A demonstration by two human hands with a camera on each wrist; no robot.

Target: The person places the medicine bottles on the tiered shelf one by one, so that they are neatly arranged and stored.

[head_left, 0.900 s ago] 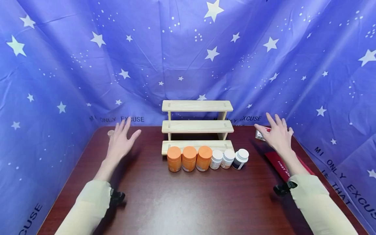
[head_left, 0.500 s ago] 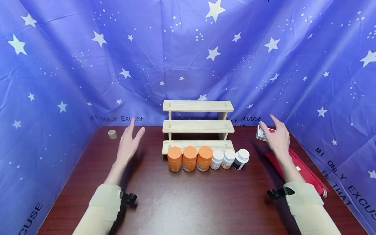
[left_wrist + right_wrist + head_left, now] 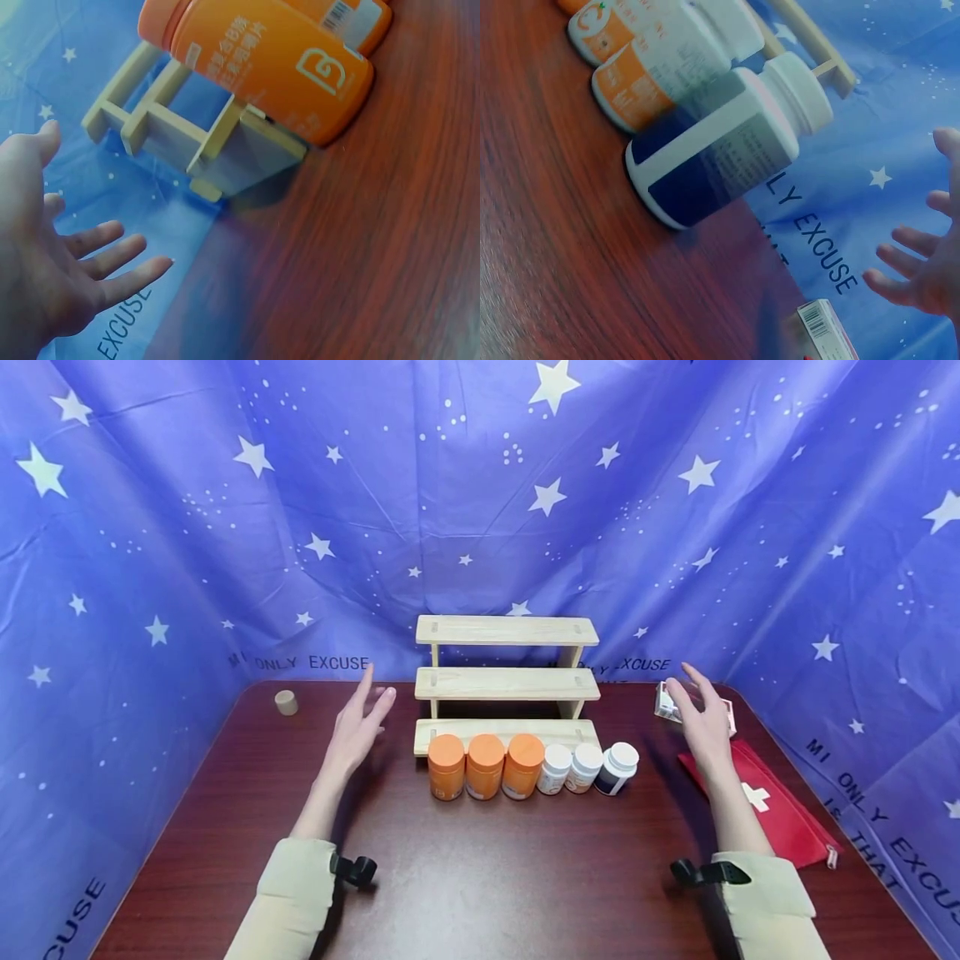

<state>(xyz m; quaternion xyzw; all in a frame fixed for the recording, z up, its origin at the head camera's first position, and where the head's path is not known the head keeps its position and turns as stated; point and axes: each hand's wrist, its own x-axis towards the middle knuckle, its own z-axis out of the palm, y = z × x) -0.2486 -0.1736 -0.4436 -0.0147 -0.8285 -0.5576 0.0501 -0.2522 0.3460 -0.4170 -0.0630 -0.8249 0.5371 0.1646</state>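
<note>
My left hand (image 3: pixel 354 727) hovers over the table left of the wooden shelf, fingers spread and holding nothing. On the other side my right hand (image 3: pixel 707 727) is held in the air with loose, parted fingers, overlapping a small white and red box (image 3: pixel 664 703) in the head view. Between the hands stands a row of bottles: orange jars (image 3: pixel 446 766), two small white bottles (image 3: pixel 554 768) and a white bottle with a dark blue label (image 3: pixel 617 768). Behind them rises a three-step wooden shelf (image 3: pixel 507 683). The left wrist view shows an orange jar (image 3: pixel 277 67) close up; the right wrist view, the dark-labelled bottle (image 3: pixel 720 142).
A red first aid pouch (image 3: pixel 787 822) with a white cross lies at the right, partly under the right forearm. A small pale cylinder (image 3: pixel 286 702) stands at the far left corner. Blue starry cloth (image 3: pixel 480 510) hangs around the dark wooden table (image 3: pixel 480 877).
Both hands have moved inward, the left one rightward and the right one slightly leftward. The pale cylinder and more of the red pouch have come into sight. Bottles and shelf stay put.
</note>
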